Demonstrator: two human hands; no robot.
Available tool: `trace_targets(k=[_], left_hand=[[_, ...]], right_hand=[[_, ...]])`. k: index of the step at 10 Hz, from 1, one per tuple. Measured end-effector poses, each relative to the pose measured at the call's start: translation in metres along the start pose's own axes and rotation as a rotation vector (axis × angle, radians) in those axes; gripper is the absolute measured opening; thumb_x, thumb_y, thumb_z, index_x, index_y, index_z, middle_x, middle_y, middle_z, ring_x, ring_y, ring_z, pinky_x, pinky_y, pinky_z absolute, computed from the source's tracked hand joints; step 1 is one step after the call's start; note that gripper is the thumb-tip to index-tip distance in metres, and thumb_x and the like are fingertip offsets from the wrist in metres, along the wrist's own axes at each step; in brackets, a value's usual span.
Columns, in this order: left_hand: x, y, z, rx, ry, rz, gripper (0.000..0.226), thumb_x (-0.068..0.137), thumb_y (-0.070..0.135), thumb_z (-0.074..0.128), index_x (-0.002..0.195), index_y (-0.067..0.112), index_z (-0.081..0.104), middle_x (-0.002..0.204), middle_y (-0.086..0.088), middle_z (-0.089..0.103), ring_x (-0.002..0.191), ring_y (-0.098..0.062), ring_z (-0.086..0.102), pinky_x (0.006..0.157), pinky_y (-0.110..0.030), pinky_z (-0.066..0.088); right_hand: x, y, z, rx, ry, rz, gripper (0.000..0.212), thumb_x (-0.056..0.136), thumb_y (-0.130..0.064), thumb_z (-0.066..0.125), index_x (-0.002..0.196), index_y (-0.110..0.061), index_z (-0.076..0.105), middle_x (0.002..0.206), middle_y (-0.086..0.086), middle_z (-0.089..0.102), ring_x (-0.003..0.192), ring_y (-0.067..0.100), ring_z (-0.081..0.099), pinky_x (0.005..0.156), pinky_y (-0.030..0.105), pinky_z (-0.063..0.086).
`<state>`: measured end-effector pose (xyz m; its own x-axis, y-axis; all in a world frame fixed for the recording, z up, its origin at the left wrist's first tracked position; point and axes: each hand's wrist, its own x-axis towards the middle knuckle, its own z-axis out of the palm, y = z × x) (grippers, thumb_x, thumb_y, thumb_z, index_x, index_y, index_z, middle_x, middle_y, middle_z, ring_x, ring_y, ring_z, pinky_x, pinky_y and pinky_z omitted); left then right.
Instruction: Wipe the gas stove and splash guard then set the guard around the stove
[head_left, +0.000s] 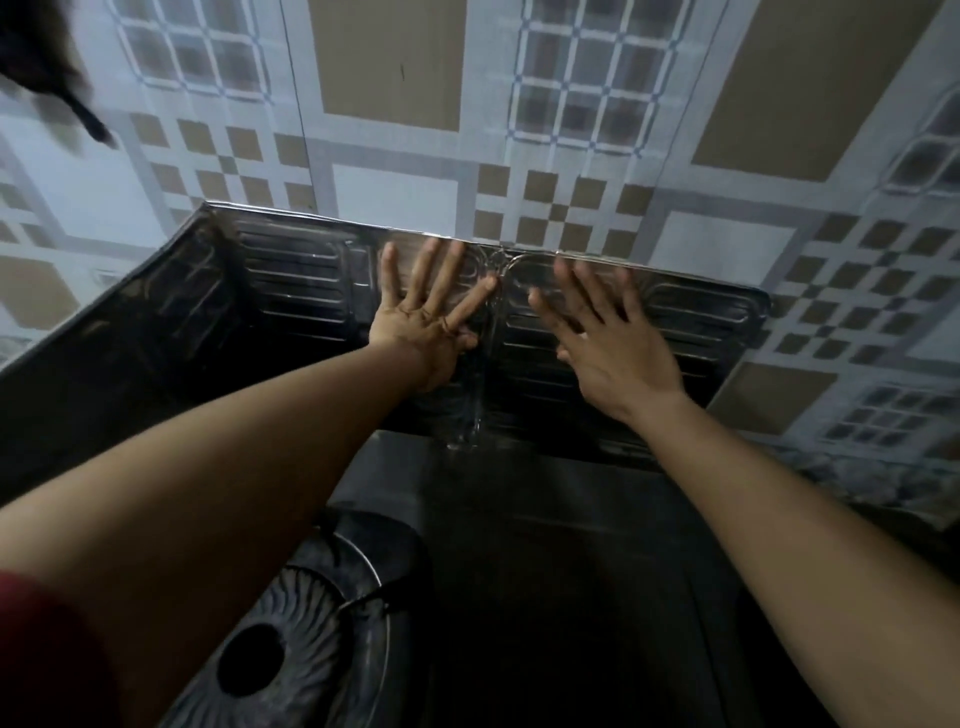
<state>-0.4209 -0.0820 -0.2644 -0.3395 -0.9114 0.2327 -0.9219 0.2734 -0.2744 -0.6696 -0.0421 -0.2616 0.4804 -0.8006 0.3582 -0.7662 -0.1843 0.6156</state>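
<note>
A patterned tiled wall (395, 78) is filling the top half of the view. Against it a dark, ribbed metal guard (291, 280) is standing upright behind the stove (545, 571), its left panel angling forward. Both hands are spreading flat on the guard's middle, fingers apart, gripping nothing: left hand (423, 322), right hand (605, 343). A burner (291, 639) is sitting below.

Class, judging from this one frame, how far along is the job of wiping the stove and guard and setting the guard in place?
Done, apparently: no cloth is in view, so wiping seems over. The splash guard already stands behind the gas stove, against the tiled wall. In hand: the left hand and right hand reach open-palmed to its centre panels. Left: settling the guard's side wings around the stove.
</note>
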Motion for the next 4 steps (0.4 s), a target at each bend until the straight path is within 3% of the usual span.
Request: trace_targets(k=[1, 2, 3, 4], left_hand=[[-0.009, 0.000, -0.015, -0.009, -0.105, 0.057, 0.085, 0.099, 0.056, 0.023, 0.126, 0.034, -0.054, 0.122, -0.014, -0.068, 0.119, -0.036, -0.059, 0.102, -0.071, -0.027], [-0.032, -0.007, -0.038, 0.005, -0.161, 0.137, 0.091, 0.098, 0.046, 0.041, 0.144, 0.038, -0.036, 0.136, -0.016, -0.059, 0.128, -0.036, -0.051, 0.111, -0.070, -0.012], [-0.054, -0.016, -0.069, -0.038, -0.132, 0.183, 0.084, 0.091, 0.026, 0.052, 0.157, 0.037, -0.001, 0.153, -0.018, -0.040, 0.144, -0.035, -0.032, 0.117, -0.065, -0.001], [-0.083, -0.015, -0.108, -0.254, -0.146, 0.123, 0.077, 0.085, 0.014, 0.055, 0.153, 0.035, 0.027, 0.164, -0.021, 0.001, 0.149, -0.039, 0.017, 0.119, -0.055, 0.022]], right_hand=[[-0.008, -0.003, -0.025, 0.074, -0.039, -0.003, 0.084, 0.096, -0.024, 0.052, 0.159, -0.020, -0.004, 0.163, 0.015, -0.022, 0.150, 0.032, -0.020, 0.120, 0.057, 0.001], [-0.020, 0.006, -0.065, 0.280, -0.144, 0.019, 0.066, 0.096, -0.024, 0.052, 0.156, -0.020, 0.026, 0.166, 0.013, 0.009, 0.146, 0.035, 0.028, 0.114, 0.052, 0.030], [-0.027, 0.020, -0.105, 0.548, -0.169, 0.143, 0.043, 0.098, -0.030, 0.049, 0.140, -0.022, 0.051, 0.140, 0.005, 0.053, 0.112, 0.032, 0.061, 0.090, 0.046, 0.051], [-0.040, 0.039, -0.147, 0.916, -0.174, 0.389, 0.028, 0.095, -0.033, 0.060, 0.122, -0.025, 0.066, 0.101, -0.001, 0.069, 0.087, 0.019, 0.065, 0.081, 0.037, 0.054]])
